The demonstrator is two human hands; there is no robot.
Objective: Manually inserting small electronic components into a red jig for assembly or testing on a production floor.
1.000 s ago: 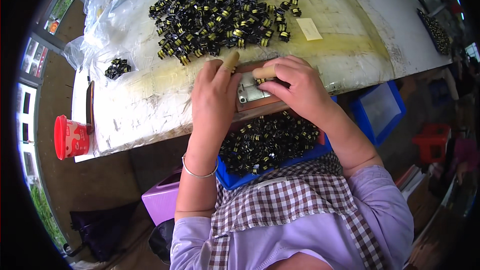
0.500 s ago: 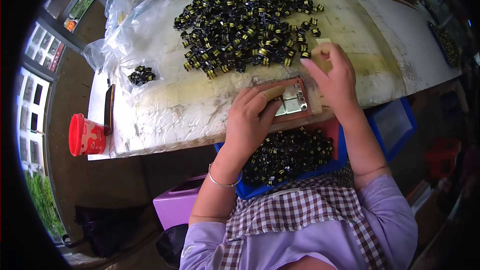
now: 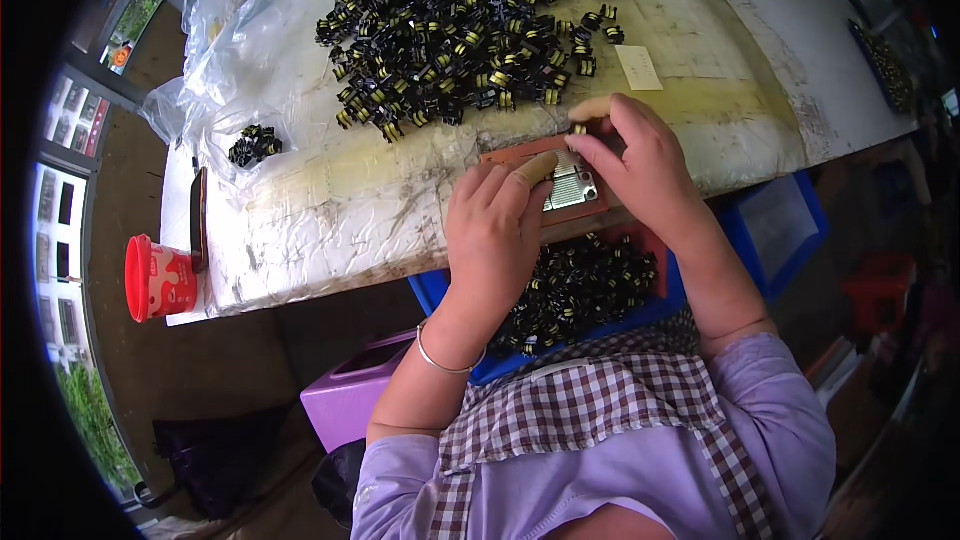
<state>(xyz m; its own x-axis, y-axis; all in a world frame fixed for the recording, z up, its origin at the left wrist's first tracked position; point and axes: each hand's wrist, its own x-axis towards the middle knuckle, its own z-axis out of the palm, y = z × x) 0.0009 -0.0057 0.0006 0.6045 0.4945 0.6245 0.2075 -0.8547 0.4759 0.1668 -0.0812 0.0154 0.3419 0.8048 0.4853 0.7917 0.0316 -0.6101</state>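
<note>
At the table's near edge, a reddish-brown board with a ridged silver metal plate lies partly under my left hand. The left index finger wears a tan finger cot and reaches onto the plate, the thumb close beside it. Whatever sits between those fingertips is mostly hidden. Just above the board's right end, my right hand pinches a small black-and-yellow coil part between thumb and index finger. Beyond both hands spreads a large pile of the same coil parts.
Below the table edge, a blue tray holds many more coil parts. Left are a small coil cluster, clear plastic bags, a phone-like dark slab and a red tub. A paper slip lies right of the pile.
My right hand has moved from beside the pile down and left toward the board, now with a coil part in its pinch. The paper slip it partly covered shows fully. The view has shifted slightly.
</note>
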